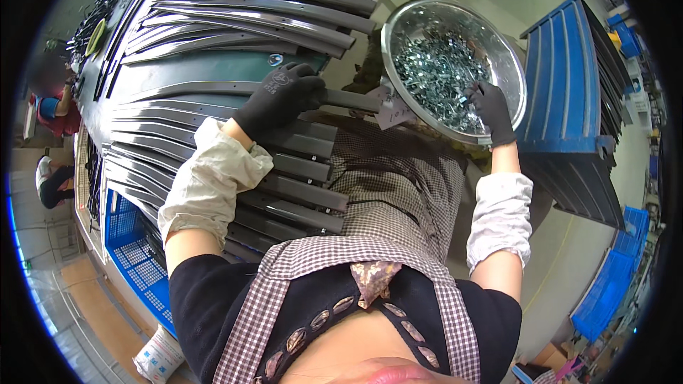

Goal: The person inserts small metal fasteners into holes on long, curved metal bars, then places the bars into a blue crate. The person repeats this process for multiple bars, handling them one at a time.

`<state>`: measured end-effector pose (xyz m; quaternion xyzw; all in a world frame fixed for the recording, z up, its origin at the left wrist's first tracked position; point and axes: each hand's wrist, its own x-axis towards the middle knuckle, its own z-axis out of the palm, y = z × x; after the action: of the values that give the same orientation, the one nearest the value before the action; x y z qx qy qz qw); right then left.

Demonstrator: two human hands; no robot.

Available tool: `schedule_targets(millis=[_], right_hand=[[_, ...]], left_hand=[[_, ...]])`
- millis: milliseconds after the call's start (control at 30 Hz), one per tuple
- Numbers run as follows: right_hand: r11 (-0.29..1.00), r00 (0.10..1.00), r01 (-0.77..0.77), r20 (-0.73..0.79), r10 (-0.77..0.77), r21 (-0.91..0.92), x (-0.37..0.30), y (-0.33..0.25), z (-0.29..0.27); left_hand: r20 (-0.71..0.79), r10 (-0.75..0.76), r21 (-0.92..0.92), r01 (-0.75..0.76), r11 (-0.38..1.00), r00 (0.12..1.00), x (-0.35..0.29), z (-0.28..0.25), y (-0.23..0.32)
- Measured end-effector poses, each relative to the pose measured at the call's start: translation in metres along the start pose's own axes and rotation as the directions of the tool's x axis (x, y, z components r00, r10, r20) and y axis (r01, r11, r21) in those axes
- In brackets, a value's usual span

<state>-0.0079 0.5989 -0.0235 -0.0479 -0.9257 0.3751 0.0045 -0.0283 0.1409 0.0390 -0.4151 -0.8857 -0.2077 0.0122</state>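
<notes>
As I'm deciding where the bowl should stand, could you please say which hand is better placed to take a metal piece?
Probably the right hand: it is at the metal pieces in the bowl, while the left hand holds a dark strip.

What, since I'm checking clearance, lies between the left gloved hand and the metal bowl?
In the head view, a dark strip juts from the left gloved hand toward the metal bowl, with a paper tag near the bowl's rim.

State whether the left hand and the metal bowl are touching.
Apart: the head view shows the left hand well short of the metal bowl, a dark strip's end between them.
</notes>
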Motion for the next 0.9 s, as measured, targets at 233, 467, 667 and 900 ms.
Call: schedule_targets(millis=[233, 467, 667, 900], right_hand=[[0.946, 0.992, 0.046, -0.096, -0.08, -0.32, 0.003, 0.006, -0.005], [0.919, 0.988, -0.104, 0.148, 0.051, 0.379, 0.004, -0.003, -0.006], [0.965, 0.999, -0.028, -0.03, 0.021, -0.261, 0.011, 0.014, -0.006], [0.868, 0.982, -0.065, 0.184, -0.031, 0.493, -0.024, -0.065, 0.005]], left_hand=[[0.033, -0.053, -0.09, 0.056, 0.994, 0.998, -0.004, -0.003, 0.003], [0.008, 0.046, -0.019, -0.046, 0.999, 0.999, -0.005, -0.01, 0.027], [0.013, 0.013, -0.026, -0.013, 1.0, 1.0, -0.001, -0.01, 0.037], [-0.064, 0.068, -0.079, -0.073, 0.994, 0.996, -0.004, -0.007, 0.068]])
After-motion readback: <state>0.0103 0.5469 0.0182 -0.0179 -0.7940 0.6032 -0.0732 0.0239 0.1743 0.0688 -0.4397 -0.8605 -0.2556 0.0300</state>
